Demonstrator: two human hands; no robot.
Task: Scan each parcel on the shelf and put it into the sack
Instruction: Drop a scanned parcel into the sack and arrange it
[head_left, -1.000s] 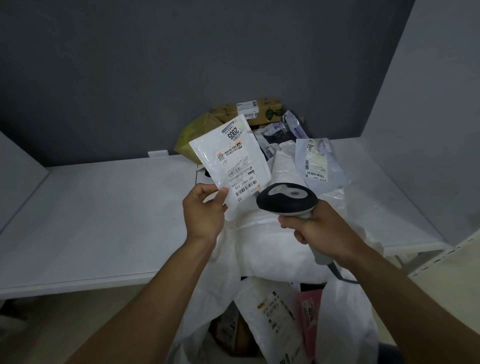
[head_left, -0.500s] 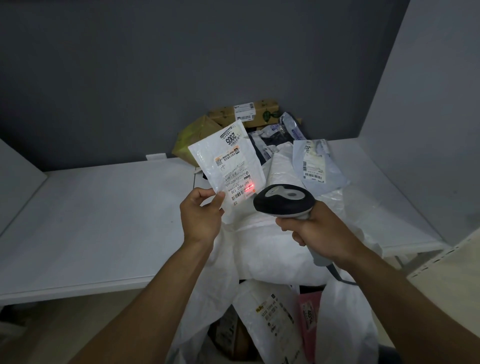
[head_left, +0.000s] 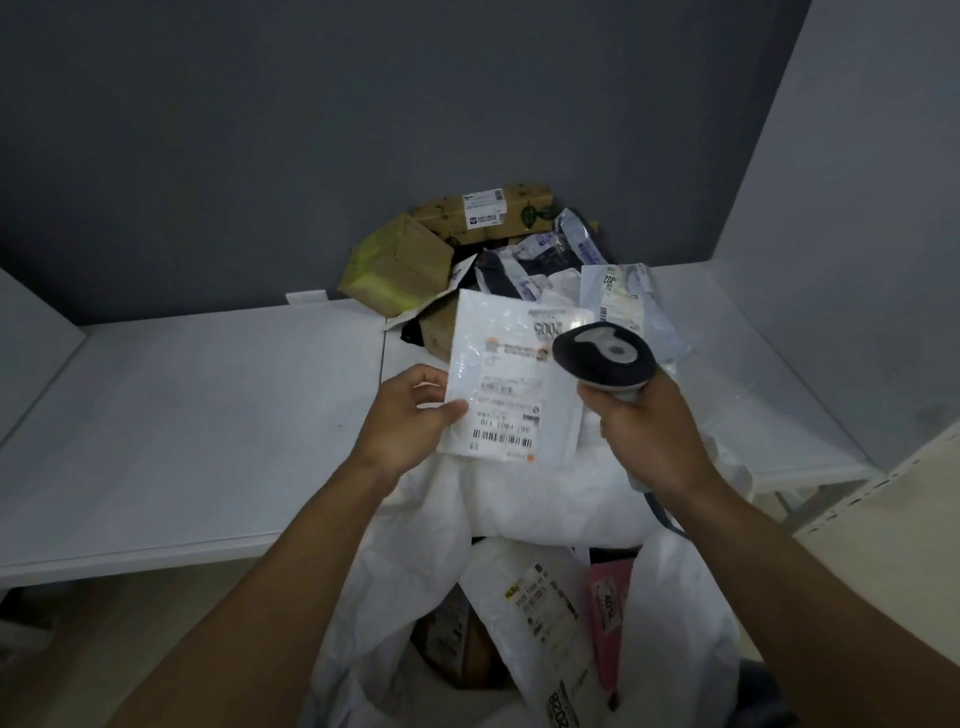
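Note:
My left hand (head_left: 410, 413) pinches a flat white parcel (head_left: 506, 379) by its left edge, label up, tilted over the white sack's (head_left: 545, 499) rim. Just to its right, my right hand (head_left: 652, 431) grips a black and grey barcode scanner (head_left: 605, 358), its head overlapping the parcel's right side. The sack's mouth opens below my hands and holds a white mailer (head_left: 545, 618), a pink packet (head_left: 608, 613) and a brown box (head_left: 457, 644). Several more parcels sit piled at the back of the white shelf (head_left: 197, 415).
The pile holds a long brown carton (head_left: 493, 210), a box with yellow tape (head_left: 400, 265), dark plastic bags (head_left: 524, 265) and a clear bag with a label (head_left: 623, 306). Grey walls close the shelf behind and on the right. A beige shelf post (head_left: 883, 519) stands at right.
The red scan light on the label is gone. My left hand has lowered the parcel and tipped it flatter, toward the sack. The scanner now sits right beside it.

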